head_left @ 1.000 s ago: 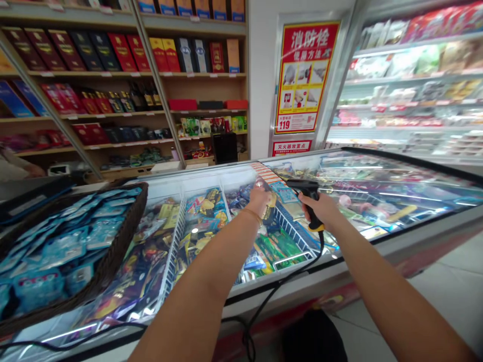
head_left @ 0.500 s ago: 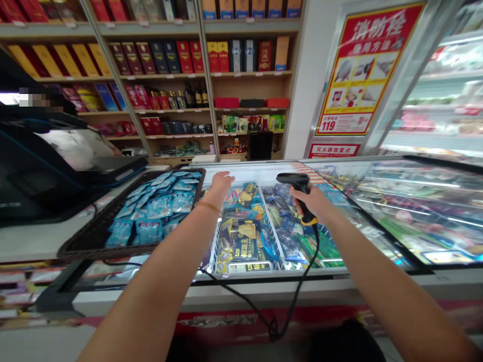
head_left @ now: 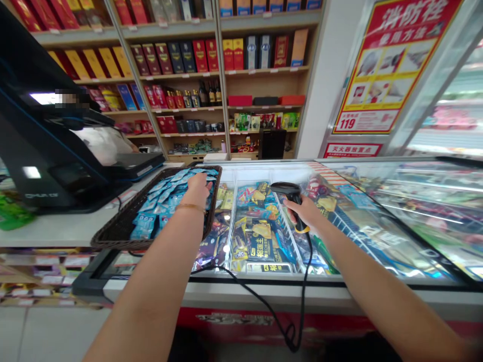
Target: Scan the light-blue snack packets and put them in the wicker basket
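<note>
My left hand point(head_left: 198, 185) reaches over the right side of a dark woven basket point(head_left: 98, 238) filled with small blue packets point(head_left: 145, 225). Its fingers point down and away and are mostly hidden behind the back of the hand, so I cannot tell whether they touch or grip a packet. In my right hand point(head_left: 304, 211) is a black and yellow handheld barcode scanner point(head_left: 289, 190), held upright by its handle over the freezer. A black cable point(head_left: 260, 299) hangs in a loop from the handle across the freezer's front edge.
The glass-topped chest freezer point(head_left: 328, 291) holds bagged frozen goods point(head_left: 260, 241) in white wire dividers. A black checkout machine point(head_left: 49, 166) stands on the left counter, with a person point(head_left: 100, 143) partly hidden behind it. Shelves of boxes point(head_left: 188, 55) line the back wall.
My left hand has moved left from above the freezer to above the blue packets. The view has turned left. The scanner stays in my right hand, slightly further left and lower.
</note>
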### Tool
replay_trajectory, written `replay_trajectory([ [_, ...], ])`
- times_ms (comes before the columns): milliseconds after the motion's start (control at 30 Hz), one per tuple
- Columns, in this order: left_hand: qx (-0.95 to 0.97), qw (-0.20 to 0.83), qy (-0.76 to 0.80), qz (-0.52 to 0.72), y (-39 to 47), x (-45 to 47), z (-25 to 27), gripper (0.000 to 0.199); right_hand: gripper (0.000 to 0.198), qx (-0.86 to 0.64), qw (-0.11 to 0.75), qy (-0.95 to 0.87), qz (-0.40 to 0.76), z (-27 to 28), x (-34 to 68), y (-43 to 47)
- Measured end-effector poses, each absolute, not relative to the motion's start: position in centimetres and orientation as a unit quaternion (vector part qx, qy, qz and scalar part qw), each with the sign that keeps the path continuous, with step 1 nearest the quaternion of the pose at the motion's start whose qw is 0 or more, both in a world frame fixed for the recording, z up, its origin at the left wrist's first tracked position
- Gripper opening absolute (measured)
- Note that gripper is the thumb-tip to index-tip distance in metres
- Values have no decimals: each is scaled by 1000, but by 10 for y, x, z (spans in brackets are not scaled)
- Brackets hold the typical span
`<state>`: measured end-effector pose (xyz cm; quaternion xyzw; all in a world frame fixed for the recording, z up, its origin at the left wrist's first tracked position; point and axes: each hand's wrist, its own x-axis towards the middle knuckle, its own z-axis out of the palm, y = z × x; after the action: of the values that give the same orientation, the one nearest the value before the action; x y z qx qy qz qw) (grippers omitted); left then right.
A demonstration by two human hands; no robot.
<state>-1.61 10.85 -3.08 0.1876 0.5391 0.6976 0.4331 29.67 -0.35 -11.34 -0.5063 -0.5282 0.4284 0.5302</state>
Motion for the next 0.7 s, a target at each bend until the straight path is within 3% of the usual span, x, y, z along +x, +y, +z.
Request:
replay_trajectory([
  [167, 152, 453, 555, 681, 106, -15, -27, 22, 44, -487, 552, -499, 457, -112, 306, -7],
  [467, 63, 437, 468, 766, 86, -9, -22, 21, 40, -503, 537, -509, 447, -103, 306, -14],
  [700, 140, 534, 415, 723, 77, 28, -9, 20, 39, -495, 540, -515, 446, -101, 308, -16],
])
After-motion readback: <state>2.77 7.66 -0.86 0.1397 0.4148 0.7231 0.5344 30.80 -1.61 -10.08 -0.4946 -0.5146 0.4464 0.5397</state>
